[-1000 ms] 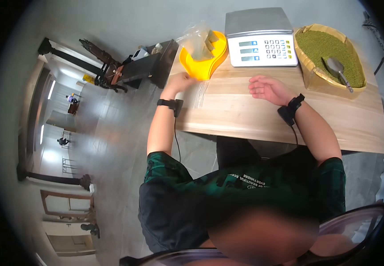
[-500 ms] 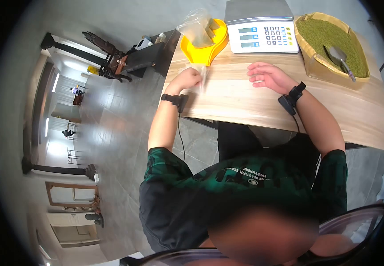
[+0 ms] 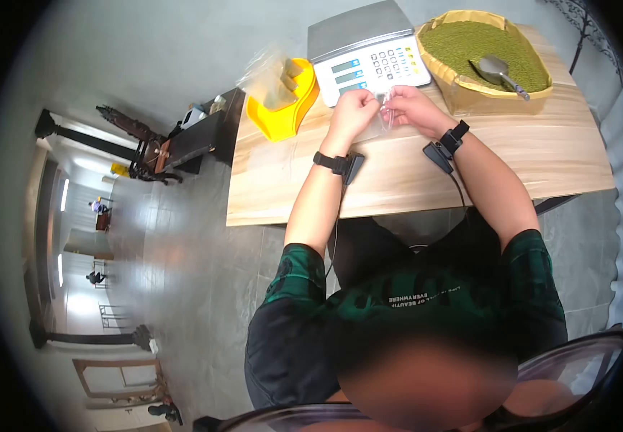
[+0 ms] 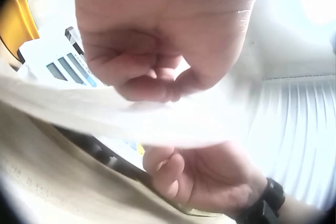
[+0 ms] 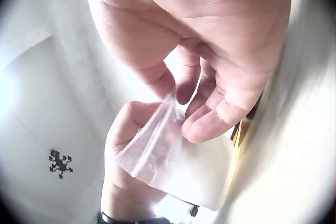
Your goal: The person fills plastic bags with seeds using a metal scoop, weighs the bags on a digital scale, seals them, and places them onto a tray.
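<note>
In front of the scale, my left hand (image 3: 353,114) and right hand (image 3: 418,108) are close together over the table. Between them is a small clear plastic bag (image 5: 157,153), with a seal line running along one edge. The right hand pinches the bag near that edge in the right wrist view. My left thumb and curled fingers pinch its other side, and the film spreads pale below them in the left wrist view. The white digital scale (image 3: 406,66) with its grey pan stands just beyond both hands, which overlap its front edge in the head view.
Right of the scale, a paper-lined box (image 3: 470,101) is filled with green grains (image 3: 462,43), and a metal scoop (image 3: 495,66) lies on them. At the left, a yellow tray (image 3: 280,128) holds more clear bags (image 3: 268,75). The wooden table (image 3: 311,191) ends near the person's lap.
My left hand picked up a clear bag from the table near the yellow tray and brought it right. The right hand now pinches the bag too. The head view has turned.
</note>
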A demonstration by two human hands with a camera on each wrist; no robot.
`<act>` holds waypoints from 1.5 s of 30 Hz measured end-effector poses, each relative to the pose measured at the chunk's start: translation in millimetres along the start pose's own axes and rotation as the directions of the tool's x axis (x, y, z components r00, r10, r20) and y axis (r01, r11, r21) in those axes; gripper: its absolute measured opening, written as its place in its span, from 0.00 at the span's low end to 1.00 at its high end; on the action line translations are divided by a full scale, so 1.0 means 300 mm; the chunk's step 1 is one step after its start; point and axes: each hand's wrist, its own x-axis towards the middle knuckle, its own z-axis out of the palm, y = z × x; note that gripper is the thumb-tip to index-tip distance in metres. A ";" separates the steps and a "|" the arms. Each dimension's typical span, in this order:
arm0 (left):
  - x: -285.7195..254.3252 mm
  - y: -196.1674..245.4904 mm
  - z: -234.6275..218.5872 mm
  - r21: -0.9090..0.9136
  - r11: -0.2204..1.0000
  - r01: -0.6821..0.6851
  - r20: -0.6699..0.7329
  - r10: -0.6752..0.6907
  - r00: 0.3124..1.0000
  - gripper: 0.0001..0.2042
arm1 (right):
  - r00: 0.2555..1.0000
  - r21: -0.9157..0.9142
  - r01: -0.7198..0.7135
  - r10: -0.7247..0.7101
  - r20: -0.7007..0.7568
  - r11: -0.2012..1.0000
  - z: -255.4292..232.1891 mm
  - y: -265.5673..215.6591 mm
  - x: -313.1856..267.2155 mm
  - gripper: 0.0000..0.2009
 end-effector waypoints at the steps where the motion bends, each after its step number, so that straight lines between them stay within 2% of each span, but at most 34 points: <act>1: -0.004 -0.001 0.007 0.001 0.999 0.039 -0.032 -0.039 0.999 0.07 | 1.000 -0.023 -0.021 0.020 -0.021 1.000 -0.008 -0.004 0.000 0.07; 2: -0.017 -0.003 0.017 -0.010 0.999 0.031 -0.027 -0.031 0.999 0.07 | 0.998 -0.044 -0.044 0.042 -0.042 0.998 -0.015 -0.006 0.000 0.07; 4: -0.053 0.036 0.017 0.152 0.957 -0.247 -0.095 0.262 0.960 0.17 | 0.997 -0.072 -0.065 0.061 -0.053 0.995 -0.013 -0.015 -0.007 0.08; 5: -0.043 0.002 0.001 0.216 0.889 -0.404 0.003 0.413 0.911 0.37 | 0.995 -0.092 -0.084 0.080 -0.052 0.992 -0.008 -0.016 -0.009 0.08; 6: -0.056 0.011 -0.015 0.206 0.894 -0.399 -0.002 0.408 0.913 0.37 | 0.994 -0.098 -0.096 0.091 -0.056 0.991 0.002 -0.018 -0.014 0.08; 8: -0.081 0.052 -0.043 0.321 0.832 -0.453 0.143 0.430 0.892 0.51 | 0.995 -0.093 -0.098 0.095 -0.038 0.991 0.019 -0.027 -0.021 0.09; 9: -0.085 0.051 -0.049 0.296 0.846 -0.444 0.206 0.397 0.894 0.58 | 0.993 -0.101 -0.111 0.108 -0.039 0.989 0.019 -0.026 -0.019 0.09; 10: -0.087 0.053 -0.050 0.287 0.853 -0.436 0.197 0.393 0.898 0.58 | 0.992 -0.127 -0.124 0.123 -0.020 0.984 0.020 -0.023 -0.018 0.10; 12: -0.092 0.065 -0.052 0.260 0.863 -0.433 0.290 0.358 0.888 0.57 | 0.988 -0.161 -0.153 0.154 -0.005 0.975 0.028 -0.026 -0.025 0.12; 14: -0.086 0.055 -0.055 0.212 0.878 -0.428 0.308 0.356 0.882 0.57 | 0.988 -0.124 -0.131 0.139 0.059 0.984 0.043 -0.039 -0.034 0.13; 16: -0.086 0.045 -0.056 0.163 0.891 -0.424 0.327 0.356 0.875 0.56 | 0.991 -0.124 -0.114 0.121 0.053 0.986 0.036 -0.019 -0.028 0.14; 18: -0.093 0.042 -0.063 0.257 0.838 -0.481 0.273 0.415 0.868 0.55 | 0.994 -0.121 -0.093 0.100 0.048 0.988 0.031 -0.009 -0.026 0.14; 19: -0.095 0.050 -0.070 0.309 0.813 -0.494 0.290 0.414 0.863 0.56 | 0.994 -0.102 -0.080 0.087 0.059 0.992 0.030 -0.008 -0.024 0.15; 24: -0.099 0.063 -0.073 0.275 0.835 -0.476 0.305 0.394 0.867 0.56 | 0.993 -0.107 -0.054 0.064 0.097 0.993 0.069 -0.035 -0.044 0.19; 27: -0.106 0.071 -0.064 0.291 0.830 -0.476 0.286 0.400 0.871 0.56 | 0.995 -0.081 -0.084 0.089 0.055 0.993 0.080 -0.033 -0.047 0.20; 32: -0.114 0.078 -0.051 0.337 0.801 -0.495 0.263 0.425 0.866 0.58 | 0.998 -0.009 -0.033 0.034 0.051 0.999 0.068 -0.004 -0.038 0.19; 35: -0.119 0.084 -0.039 0.355 0.781 -0.514 0.263 0.444 0.856 0.56 | 0.999 -0.046 -0.043 0.043 -0.011 0.998 0.093 -0.033 -0.060 0.19; 38: -0.116 0.091 -0.036 0.360 0.788 -0.500 0.248 0.436 0.865 0.53 | 0.999 -0.061 -0.038 0.040 0.024 0.997 0.096 -0.039 -0.061 0.19; 42: -0.115 0.091 -0.057 0.290 0.830 -0.477 0.215 0.429 0.878 0.50 | 0.999 -0.025 -0.039 0.039 -0.020 0.999 0.112 -0.038 -0.054 0.19; 44: -0.112 0.090 -0.061 0.280 0.834 -0.475 0.194 0.435 0.879 0.50 | 0.998 -0.086 -0.042 0.039 -0.042 0.995 0.080 -0.011 -0.037 0.13; 45: -0.111 0.089 -0.063 0.290 0.835 -0.468 0.199 0.425 0.883 0.49 | 0.998 -0.096 -0.040 0.035 -0.050 0.995 0.072 -0.013 -0.039 0.13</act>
